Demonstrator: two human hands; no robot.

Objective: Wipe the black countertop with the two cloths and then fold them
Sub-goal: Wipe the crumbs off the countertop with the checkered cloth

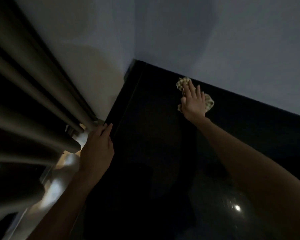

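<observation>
The right hand [194, 103] lies flat on a pale checked cloth [209, 102], fingers [189, 87] spread and released rather than gripping, pressing it onto the black table [154, 135] at the far side, just beside the wall [232, 49]. The left hand [98, 146] rests on the table's left edge, fingers extended and holding nothing. Only one cloth shows (the second is nowhere in view).

Since the cloth is pinned by a flat palm only, a quick stroke could let it bunch up or slide out from under the hand, and its far end is already crowding the wall, so pushing farther would just crumple it there. The room is dim and the surface dark, so missed patches would be hard to spot.

Open room lies toward the near side and to the right, where the table looks bare. On the left the table ends at a drop beside the curtain [33, 84], and a sweep that way could carry the cloth over the edge.
</observation>
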